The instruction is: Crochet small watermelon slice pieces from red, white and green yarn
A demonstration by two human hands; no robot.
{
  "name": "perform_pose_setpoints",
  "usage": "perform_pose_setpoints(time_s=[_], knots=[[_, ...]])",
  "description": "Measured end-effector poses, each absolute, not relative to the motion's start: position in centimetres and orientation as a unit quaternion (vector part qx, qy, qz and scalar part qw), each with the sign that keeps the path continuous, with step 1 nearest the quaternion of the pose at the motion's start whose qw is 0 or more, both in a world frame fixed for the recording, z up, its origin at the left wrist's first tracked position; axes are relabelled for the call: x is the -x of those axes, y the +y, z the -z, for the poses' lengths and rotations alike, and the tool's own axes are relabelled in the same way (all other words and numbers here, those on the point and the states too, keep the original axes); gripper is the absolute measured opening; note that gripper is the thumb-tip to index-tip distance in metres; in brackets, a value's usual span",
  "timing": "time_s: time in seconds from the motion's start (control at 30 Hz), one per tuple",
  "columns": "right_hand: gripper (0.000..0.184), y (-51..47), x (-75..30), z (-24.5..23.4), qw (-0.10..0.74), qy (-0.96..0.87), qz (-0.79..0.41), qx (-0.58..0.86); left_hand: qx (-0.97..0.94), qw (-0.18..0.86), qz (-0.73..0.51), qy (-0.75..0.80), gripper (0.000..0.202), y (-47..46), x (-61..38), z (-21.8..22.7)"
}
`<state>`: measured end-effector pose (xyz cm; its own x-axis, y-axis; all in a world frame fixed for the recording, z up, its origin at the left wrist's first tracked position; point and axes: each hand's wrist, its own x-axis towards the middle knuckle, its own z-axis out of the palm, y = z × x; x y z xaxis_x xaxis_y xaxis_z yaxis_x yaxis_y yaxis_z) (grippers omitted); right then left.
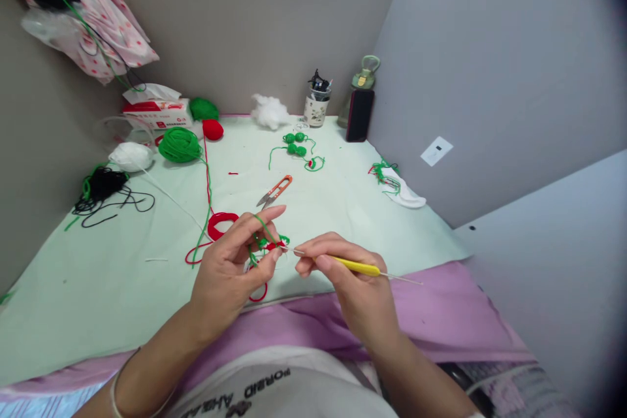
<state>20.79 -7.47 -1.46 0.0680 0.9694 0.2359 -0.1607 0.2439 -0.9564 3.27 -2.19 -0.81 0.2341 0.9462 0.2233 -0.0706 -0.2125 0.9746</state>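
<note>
Between the thumb and fingers of my left hand is a small red and green crochet piece. Green yarn runs up over the raised index finger of that hand. My right hand grips a yellow-handled crochet hook like a pen. The hook's thin metal tip reaches the crochet piece, and its other metal end points to the right. A coil of red yarn lies just left of my left hand. Beyond the hands rest orange thread snips, blades toward me.
At the left stand balls of green yarn, white yarn and black yarn, near a tissue pack. Small green crocheted balls, white stuffing, a pen cup and a phone are at the back.
</note>
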Motion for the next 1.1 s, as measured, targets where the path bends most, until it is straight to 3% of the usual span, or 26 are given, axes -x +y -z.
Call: perform_pose_setpoints(time_s=[0.6,1.1], knots=[[0.013,-7.48,-21.01,1.63,0.615,-0.487,-0.479,0.394,-0.561,0.585,-0.475,0.343,0.043,-2.03,-2.62,1.48],[0.015,-7.89,-20.92,1.61,0.619,-0.484,-0.473,0.398,-0.584,0.556,-0.470,0.359,0.036,-1.95,-2.66,1.29]])
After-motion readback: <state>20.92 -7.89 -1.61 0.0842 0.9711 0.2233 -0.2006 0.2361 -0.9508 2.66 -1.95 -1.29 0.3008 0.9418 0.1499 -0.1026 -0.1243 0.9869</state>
